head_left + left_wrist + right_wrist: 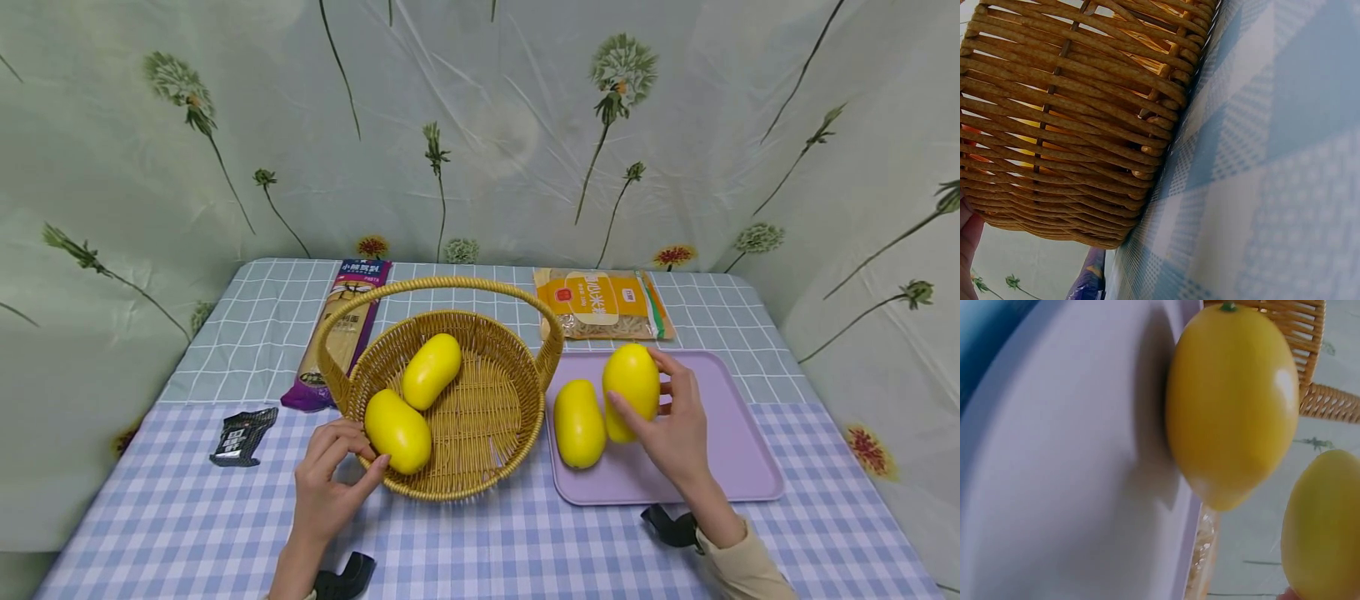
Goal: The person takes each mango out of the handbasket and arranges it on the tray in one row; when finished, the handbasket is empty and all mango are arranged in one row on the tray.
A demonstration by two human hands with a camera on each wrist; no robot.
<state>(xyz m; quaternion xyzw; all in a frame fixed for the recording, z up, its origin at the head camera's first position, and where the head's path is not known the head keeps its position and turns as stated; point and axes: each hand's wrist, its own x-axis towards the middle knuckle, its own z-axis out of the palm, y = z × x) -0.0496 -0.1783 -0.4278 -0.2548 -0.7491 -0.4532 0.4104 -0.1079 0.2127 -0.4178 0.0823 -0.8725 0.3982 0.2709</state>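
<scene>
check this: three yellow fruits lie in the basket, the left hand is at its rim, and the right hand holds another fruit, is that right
The count is wrong: two yellow fruits lie in the basket, not three, as the head view shows. The left hand is at its rim and the right hand holds another fruit.

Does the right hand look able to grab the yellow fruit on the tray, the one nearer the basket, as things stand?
Probably not yet: the right hand holds another yellow fruit. Otherwise the way looks free: the target fruit lies close by, with nothing covering it.
</scene>
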